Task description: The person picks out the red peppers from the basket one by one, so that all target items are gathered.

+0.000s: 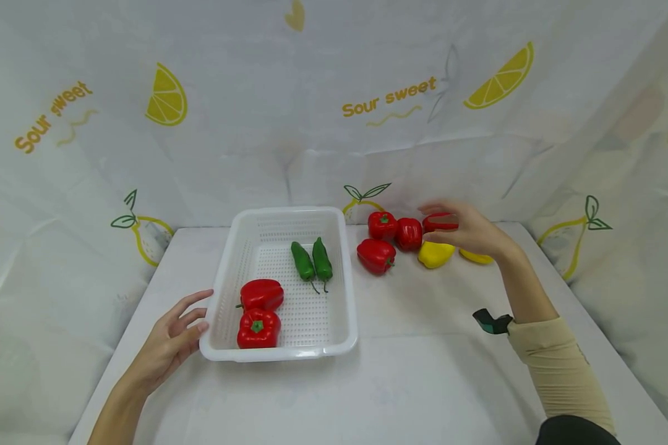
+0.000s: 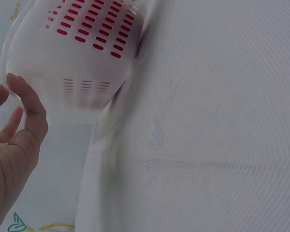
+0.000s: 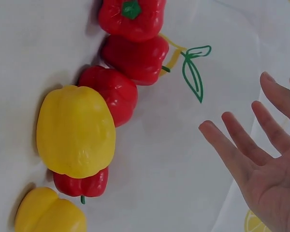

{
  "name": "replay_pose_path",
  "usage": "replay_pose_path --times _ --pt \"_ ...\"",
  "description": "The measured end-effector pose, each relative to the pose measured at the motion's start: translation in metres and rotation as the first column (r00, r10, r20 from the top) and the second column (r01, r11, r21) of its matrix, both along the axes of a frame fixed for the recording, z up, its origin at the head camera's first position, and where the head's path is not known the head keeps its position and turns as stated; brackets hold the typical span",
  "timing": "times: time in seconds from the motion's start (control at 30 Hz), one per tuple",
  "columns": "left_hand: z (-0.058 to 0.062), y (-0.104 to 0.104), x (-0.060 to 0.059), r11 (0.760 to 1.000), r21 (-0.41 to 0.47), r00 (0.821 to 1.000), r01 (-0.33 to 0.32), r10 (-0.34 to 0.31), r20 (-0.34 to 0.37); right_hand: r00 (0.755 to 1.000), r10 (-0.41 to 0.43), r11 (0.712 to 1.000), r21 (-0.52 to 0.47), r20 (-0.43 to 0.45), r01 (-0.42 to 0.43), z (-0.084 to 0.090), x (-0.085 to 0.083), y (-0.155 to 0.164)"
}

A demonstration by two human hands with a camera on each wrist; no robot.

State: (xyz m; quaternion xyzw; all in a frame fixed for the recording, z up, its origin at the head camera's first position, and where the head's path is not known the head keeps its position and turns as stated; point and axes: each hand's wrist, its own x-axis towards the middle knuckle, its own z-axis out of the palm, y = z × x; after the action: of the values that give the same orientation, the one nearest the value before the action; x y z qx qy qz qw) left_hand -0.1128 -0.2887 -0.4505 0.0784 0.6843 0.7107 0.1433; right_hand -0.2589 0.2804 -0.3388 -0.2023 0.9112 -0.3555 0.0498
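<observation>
My left hand (image 1: 169,343) is at the left side of a white plastic basket (image 1: 347,309), fingertips touching its rim. Inside the basket, two red bell peppers (image 1: 261,295) sit at the near left and two green chili peppers (image 1: 323,262) lie toward the right. My right hand (image 1: 467,230) hovers over the loose peppers at the back right with fingers spread, holding nothing. Beneath and beside it are several red bell peppers (image 1: 409,234) and two yellow ones, one (image 3: 76,131) large in the right wrist view. The right hand partly covers one red pepper (image 1: 440,221) in the head view.
A white-covered table (image 1: 401,383) carries everything. Behind it hangs a white sheet (image 1: 245,161) with printed lemons and lettering. The loose peppers lie close to this back sheet, right of the basket. A dark strap (image 1: 492,322) sticks out at the right wrist.
</observation>
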Motion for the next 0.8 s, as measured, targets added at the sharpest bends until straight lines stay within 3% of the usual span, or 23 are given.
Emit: replay_pose_path --times 0.53,0.8 --pt "0.002 0.001 -0.001 1.0 -0.027 1.0 -0.007 0.007 0.009 0.997 0.067 0.997 -0.029 -0.025 -0.068 0.018 0.003 -0.031" --pt "0.0 -0.001 -0.001 0.999 0.023 0.999 0.031 -0.03 -0.019 0.99 0.131 0.989 -0.07 -0.053 -0.134 0.027 0.005 -0.056"
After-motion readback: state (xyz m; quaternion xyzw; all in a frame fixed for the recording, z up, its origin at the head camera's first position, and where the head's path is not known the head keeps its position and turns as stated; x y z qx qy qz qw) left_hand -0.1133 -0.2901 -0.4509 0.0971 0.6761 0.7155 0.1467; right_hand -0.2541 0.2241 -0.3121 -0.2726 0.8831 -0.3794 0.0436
